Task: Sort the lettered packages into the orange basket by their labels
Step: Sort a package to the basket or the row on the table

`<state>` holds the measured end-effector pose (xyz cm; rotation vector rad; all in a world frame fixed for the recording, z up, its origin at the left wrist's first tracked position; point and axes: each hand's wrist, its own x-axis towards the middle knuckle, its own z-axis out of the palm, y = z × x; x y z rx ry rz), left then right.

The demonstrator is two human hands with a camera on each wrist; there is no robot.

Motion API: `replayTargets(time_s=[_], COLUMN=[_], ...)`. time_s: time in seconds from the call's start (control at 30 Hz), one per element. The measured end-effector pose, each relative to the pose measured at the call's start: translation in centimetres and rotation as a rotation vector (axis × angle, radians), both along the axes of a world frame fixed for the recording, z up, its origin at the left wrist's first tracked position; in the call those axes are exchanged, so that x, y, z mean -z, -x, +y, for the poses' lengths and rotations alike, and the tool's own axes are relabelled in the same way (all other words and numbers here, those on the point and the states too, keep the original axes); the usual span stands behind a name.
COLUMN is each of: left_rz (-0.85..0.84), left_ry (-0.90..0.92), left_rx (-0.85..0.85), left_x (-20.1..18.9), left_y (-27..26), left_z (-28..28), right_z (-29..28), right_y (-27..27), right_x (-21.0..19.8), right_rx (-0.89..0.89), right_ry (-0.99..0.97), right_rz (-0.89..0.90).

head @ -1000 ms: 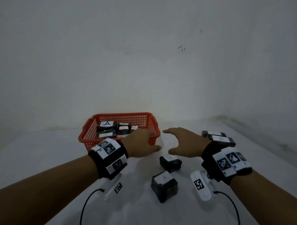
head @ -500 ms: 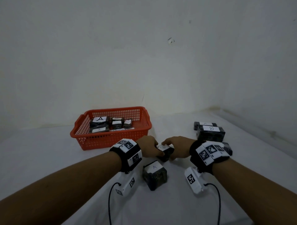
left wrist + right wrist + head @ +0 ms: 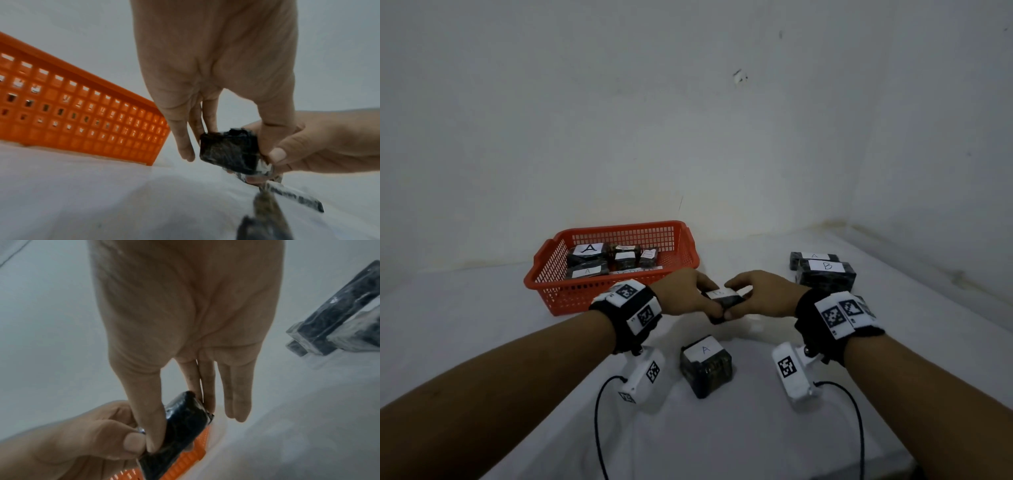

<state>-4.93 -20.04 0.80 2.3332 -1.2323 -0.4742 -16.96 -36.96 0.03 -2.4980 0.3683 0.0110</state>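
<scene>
A small black package with a white label (image 3: 723,297) is held between both hands just above the white table. My left hand (image 3: 690,294) pinches its left side between thumb and fingers; my right hand (image 3: 755,293) pinches its right side. The same black package (image 3: 229,153) shows in the left wrist view and, as a black package (image 3: 180,423), in the right wrist view. The orange basket (image 3: 551,284) stands behind the left hand and holds several labelled packages, two marked A. A cube-shaped package marked A (image 3: 705,364) sits on the table in front of the hands.
Two black packages lie at the right: one marked B (image 3: 825,274) and a flatter one marked A (image 3: 813,257) behind it. Another dark package is partly hidden behind my right wrist band (image 3: 839,313). A white wall rises behind the table (image 3: 482,342), another at the right.
Both hands came down from beside the basket, closed on the small package and have lifted it slightly off the table.
</scene>
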Motion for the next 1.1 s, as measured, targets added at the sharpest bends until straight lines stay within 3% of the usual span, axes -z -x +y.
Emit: replayTargets(time_s=[0.2, 0.33, 0.5, 0.7, 0.93, 1.1], left_rz=[0.169, 0.215, 0.239, 0.231, 0.384, 0.318], left_ry=[0.115, 0.182, 0.336, 0.469, 0.533, 0.552], left_rx=[0.029, 0.049, 0.046, 0.029, 0.021, -0.036], left_x=[-1.6, -2.5, -2.4, -1.2, -0.3, -0.1], left_y=[0.1, 0.9, 2.1, 3.4, 3.6, 3.7], left_z=[2.6, 4.4, 6.9, 9.7, 12.3, 13.4], right_z=[1.4, 2.7, 4.0, 6.7, 8.8, 10.1], right_y=[1.4, 2.1, 3.1, 4.3, 4.4, 4.3], right_x=[-1.1, -1.3, -0.7, 0.1, 0.7, 1.2], right_rx=[-0.023, -0.064, -0.041, -0.095, -0.051, -0.103], right_ry=[-0.319, -0.406, -0.495, -0.627, -0.513, -0.555], right_rz=[-0.142, -0.203, -0.405, -0.444, -0.535, -0.494])
